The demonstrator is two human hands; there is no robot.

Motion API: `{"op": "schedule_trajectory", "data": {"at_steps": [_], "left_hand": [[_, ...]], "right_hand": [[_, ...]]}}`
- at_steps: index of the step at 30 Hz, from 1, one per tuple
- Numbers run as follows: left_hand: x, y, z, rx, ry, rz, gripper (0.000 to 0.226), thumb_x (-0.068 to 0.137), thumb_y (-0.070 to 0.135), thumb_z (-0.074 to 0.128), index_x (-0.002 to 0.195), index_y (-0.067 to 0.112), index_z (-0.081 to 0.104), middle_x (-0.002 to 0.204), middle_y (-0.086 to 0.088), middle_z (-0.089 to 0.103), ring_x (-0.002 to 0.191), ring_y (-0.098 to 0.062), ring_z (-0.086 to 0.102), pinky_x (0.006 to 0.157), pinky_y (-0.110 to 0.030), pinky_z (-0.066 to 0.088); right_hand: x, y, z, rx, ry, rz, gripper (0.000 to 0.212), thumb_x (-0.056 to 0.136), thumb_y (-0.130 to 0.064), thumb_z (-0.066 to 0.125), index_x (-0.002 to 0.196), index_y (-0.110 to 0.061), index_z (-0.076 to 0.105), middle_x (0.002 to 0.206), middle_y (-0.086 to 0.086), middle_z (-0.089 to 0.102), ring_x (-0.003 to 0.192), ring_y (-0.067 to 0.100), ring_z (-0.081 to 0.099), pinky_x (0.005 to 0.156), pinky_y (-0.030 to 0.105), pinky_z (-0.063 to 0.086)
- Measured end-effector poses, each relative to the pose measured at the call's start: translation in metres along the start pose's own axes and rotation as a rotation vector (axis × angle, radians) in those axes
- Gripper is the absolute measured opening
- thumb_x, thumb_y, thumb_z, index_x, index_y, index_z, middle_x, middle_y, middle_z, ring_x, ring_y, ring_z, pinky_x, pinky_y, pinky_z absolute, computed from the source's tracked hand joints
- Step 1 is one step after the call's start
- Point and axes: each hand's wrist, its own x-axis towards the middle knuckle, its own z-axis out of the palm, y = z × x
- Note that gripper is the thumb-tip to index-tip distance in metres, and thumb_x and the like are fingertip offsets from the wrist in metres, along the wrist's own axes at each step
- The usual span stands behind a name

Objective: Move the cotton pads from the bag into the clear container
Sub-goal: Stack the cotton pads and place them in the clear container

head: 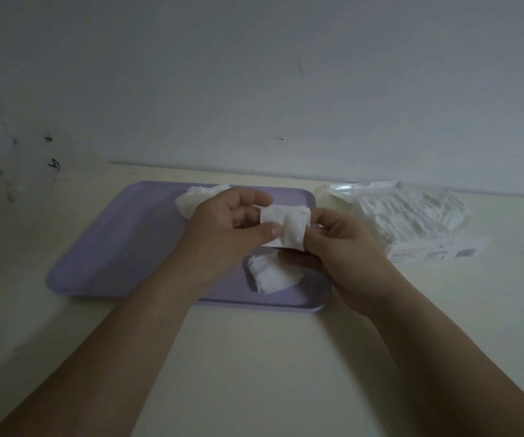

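Observation:
Both my hands hold a small stack of white cotton pads (286, 227) above a purple tray (122, 241). My left hand (226, 228) pinches its left side with the thumb on top. My right hand (346, 244) grips its right edge. A second pile of pads (270, 274) lies on the tray just under my hands, and a third pile (194, 200) lies at the tray's far edge, partly hidden by my left hand. The clear plastic bag (412, 222) full of cotton pads lies on the table to the right of the tray. I see no clear container.
The cream table (254, 357) meets a pale wall (254, 89) just behind the tray. A faint see-through thing (30, 171) stands at the far left by the wall.

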Motion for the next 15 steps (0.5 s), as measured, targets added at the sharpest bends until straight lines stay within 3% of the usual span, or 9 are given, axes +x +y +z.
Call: {"op": "schedule_trajectory", "data": {"at_steps": [10, 15], "left_hand": [[0.0017, -0.0043, 0.0032, 0.03, 0.089, -0.016, 0.031, 0.084, 0.0, 0.08, 0.111, 0.013, 0.07, 0.098, -0.012, 0.077, 0.08, -0.013, 0.07, 0.063, -0.016, 0.051], [0.0038, -0.0055, 0.0045, 0.054, 0.114, 0.001, 0.032, 0.085, 0.002, 0.081, 0.111, 0.016, 0.069, 0.087, -0.015, 0.069, 0.074, -0.011, 0.064, 0.062, -0.017, 0.05]], "right_hand": [[-0.0009, 0.0009, 0.0024, 0.031, -0.048, -0.005, 0.026, 0.107, -0.002, 0.05, 0.119, 0.004, 0.072, 0.118, 0.024, 0.075, 0.116, 0.035, 0.072, 0.095, 0.038, 0.062], [-0.0006, 0.0015, 0.0038, 0.078, -0.063, -0.008, 0.03, 0.108, -0.016, 0.053, 0.123, 0.003, 0.071, 0.123, 0.024, 0.074, 0.121, 0.035, 0.07, 0.099, 0.04, 0.06]]}}
